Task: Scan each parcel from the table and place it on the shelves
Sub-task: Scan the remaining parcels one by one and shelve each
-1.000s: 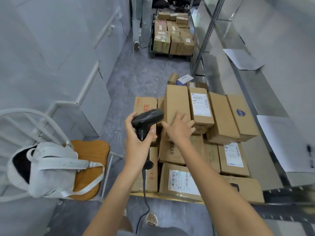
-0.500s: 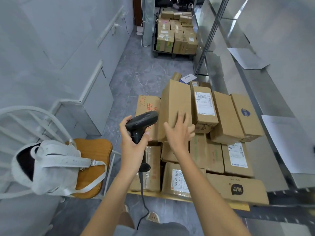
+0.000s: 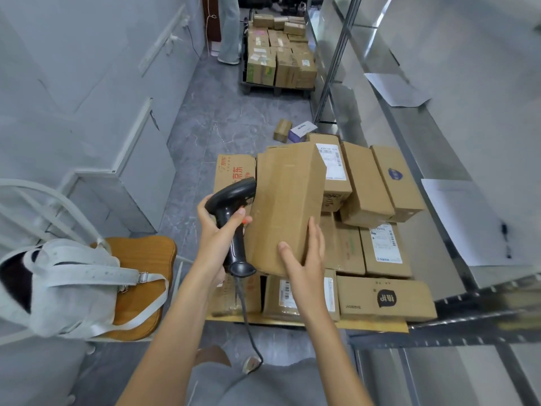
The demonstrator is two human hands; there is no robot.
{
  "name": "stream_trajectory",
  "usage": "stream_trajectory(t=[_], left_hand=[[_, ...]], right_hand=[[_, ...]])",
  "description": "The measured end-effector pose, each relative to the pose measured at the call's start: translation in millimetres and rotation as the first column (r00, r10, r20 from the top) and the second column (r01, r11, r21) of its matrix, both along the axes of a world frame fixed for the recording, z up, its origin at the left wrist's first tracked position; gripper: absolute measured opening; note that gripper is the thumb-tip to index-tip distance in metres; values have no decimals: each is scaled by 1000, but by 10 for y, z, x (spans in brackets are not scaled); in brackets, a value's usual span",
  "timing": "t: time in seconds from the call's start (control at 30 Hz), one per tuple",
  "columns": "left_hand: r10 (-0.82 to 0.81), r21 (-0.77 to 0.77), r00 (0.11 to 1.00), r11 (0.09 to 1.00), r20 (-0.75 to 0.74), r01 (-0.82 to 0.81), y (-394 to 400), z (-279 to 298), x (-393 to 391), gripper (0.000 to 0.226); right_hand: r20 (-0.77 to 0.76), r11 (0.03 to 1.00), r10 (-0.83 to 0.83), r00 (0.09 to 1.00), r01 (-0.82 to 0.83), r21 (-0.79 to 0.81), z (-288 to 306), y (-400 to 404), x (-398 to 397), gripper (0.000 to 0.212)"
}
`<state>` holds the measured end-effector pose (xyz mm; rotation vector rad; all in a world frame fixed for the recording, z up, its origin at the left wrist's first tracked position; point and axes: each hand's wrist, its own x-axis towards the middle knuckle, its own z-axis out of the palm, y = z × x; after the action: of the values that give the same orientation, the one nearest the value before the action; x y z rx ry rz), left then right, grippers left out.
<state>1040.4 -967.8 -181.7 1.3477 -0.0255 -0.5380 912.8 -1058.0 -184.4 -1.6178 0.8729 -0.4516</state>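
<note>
The right hand [image 3: 304, 268] holds the tall parcel [image 3: 288, 206] by its near end; the left hand [image 3: 218, 232] grips the black scanner [image 3: 231, 200] just left of it

We are reading red "京东" characters printed on the left box [image 3: 234, 171] behind the scanner. We are seeing a dark logo badge on the front right box [image 3: 385, 298], with the number "20408241" printed upside down beside it; the badge's characters are too unclear to read. We are noticing a white shipping label with barcodes on the rear box [image 3: 332, 165], another on the right box [image 3: 385, 244] and one on the low front box [image 3: 288, 294], all too small to read. A blue oval badge on the far right box [image 3: 395, 174] is staying illegible.
</note>
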Motion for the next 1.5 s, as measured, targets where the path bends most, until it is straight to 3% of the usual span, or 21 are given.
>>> stream_trajectory(t=[0.23,0.4,0.57,0.7,0.83,1.13,1.27,1.5], left_hand=[[-34,-13,990,999,136,36,-115,162,-121,53],[-67,14,958,998,280,66,-202,197,-227,55],[-57,20,941,998,333,54,-278,199,-296,57],[-77,-13,932,996,354,87,-283,223,-309,56],[-64,-112,948,988,311,104,-273,238,-298,56],[28,-18,971,1000,239,-24,-126,108,-204,53],[44,-79,989,996,138,-33,-106,45,-174,59],[-1,-47,983,999,181,9,-87,87,-202,56]], right_hand=[[-206,971,-35,978,-15,-237,220,-259,41,104],[-393,904,-88,915,-92,-418,259,-208,155,143],[-449,847,-187,874,-88,-524,169,-159,256,124],[-340,787,-232,911,-30,-617,91,-132,194,100],[-238,800,-230,944,44,-598,46,-151,89,86],[80,928,-107,991,128,-349,217,-184,-80,79],[56,933,-43,997,60,-355,225,-162,-73,80],[-52,930,-25,998,4,-367,231,-135,-31,89]])
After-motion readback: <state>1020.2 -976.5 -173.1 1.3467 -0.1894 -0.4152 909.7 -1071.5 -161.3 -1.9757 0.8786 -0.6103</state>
